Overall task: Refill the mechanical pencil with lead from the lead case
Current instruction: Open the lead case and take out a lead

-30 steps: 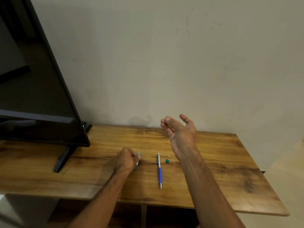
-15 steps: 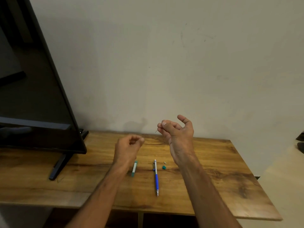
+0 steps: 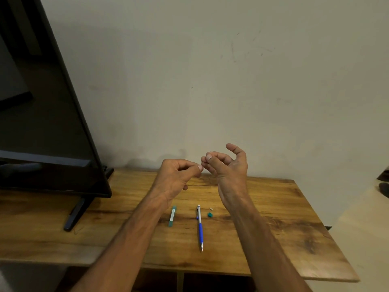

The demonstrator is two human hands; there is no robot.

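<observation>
Both hands are raised above the wooden table (image 3: 273, 218). My left hand (image 3: 176, 175) has thumb and forefinger pinched together, touching the fingertips of my right hand (image 3: 228, 168). My right hand is palm-up with curled fingers pinching a thin lead, which is too fine to make out now. On the table below lie the teal lead case (image 3: 172, 216), the blue mechanical pencil (image 3: 200, 227) with its tip toward me, a small teal cap (image 3: 209, 214) and a tiny white eraser piece (image 3: 211, 208).
A black television (image 3: 42, 123) on a stand (image 3: 76, 213) fills the left side of the table. A plain wall rises behind. The table's front edge runs near me and its right edge drops to the floor.
My left hand let go of the lead case on the table, rose and moved right until its pinched fingers met my right fingertips. My right hand stayed raised.
</observation>
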